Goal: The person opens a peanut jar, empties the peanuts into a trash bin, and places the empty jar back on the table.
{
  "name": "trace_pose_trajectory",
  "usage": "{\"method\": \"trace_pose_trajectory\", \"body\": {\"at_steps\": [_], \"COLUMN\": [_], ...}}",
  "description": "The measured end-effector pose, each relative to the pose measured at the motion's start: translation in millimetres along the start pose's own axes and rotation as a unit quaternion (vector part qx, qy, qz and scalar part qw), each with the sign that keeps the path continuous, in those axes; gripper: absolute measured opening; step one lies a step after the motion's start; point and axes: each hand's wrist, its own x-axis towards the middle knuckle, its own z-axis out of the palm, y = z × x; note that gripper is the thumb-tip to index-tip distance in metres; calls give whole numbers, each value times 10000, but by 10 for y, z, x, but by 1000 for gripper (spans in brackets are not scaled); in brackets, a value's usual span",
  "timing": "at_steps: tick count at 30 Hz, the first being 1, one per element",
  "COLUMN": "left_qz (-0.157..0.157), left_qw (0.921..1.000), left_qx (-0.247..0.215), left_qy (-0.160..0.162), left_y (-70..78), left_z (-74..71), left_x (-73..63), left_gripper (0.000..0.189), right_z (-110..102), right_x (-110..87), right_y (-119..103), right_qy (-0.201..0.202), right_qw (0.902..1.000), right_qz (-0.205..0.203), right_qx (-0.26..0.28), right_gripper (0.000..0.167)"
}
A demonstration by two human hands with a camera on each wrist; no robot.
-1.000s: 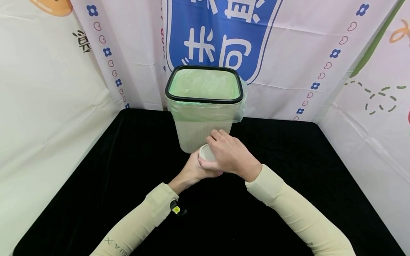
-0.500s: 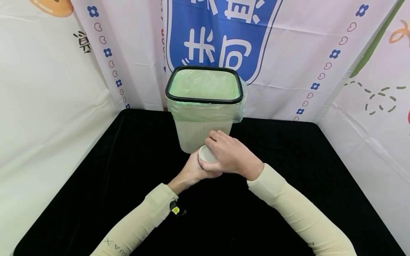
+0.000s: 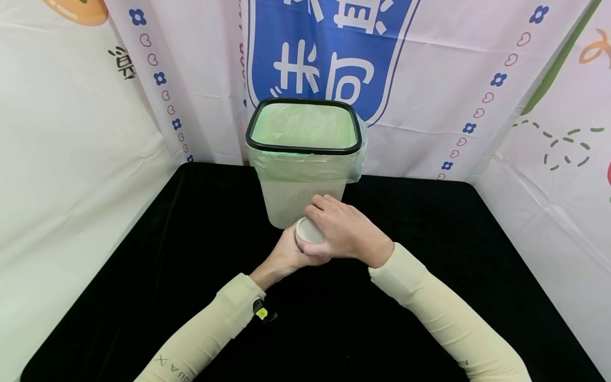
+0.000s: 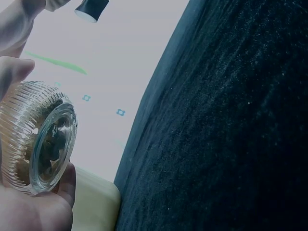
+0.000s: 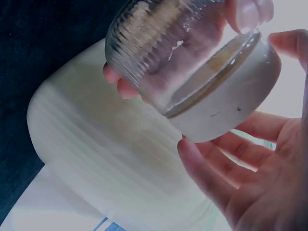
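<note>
My left hand [image 3: 286, 252] grips a clear ribbed glass jar [image 5: 163, 53] around its body, above the black cloth. Brownish lumps show through the glass, and the jar's thick round base [image 4: 53, 149] faces the left wrist camera. A white lid [image 5: 231, 96] sits at the jar's mouth. Fingers and thumb of my right hand [image 3: 346, 231] hold this lid by its edge, the palm standing off to the side. From the head view only the lid's pale top shows between the hands; the glass is hidden below them.
Right behind the hands stands a pale trash can [image 3: 281, 199] with a black rim [image 3: 305, 150] and a green plastic liner [image 3: 305, 167] folded over it. A black cloth [image 3: 200, 228] covers the table. Printed white curtains [image 3: 439, 95] enclose the back and sides.
My right hand and wrist have turned and shifted very slightly to the right at the lid. The left hand has kept its hold on the jar, and the trash can has not moved.
</note>
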Motion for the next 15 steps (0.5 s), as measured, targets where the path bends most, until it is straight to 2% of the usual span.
{"method": "trace_pose_trajectory", "body": {"at_steps": [5, 15], "left_qz": [-28, 123], "left_qw": [9998, 9998], "left_qx": [-162, 64], "left_qy": [-62, 124], "left_y": [-6, -24], "left_z": [-1, 48], "left_x": [11, 37], "left_gripper": [84, 84], "right_z": [-15, 1], "right_x": [8, 7], "right_y": [-23, -134], "right_qy": [101, 195], "right_qw": [9994, 9918], "right_qz": [261, 1032], "right_qx": [-185, -730], "right_gripper": [51, 57]}}
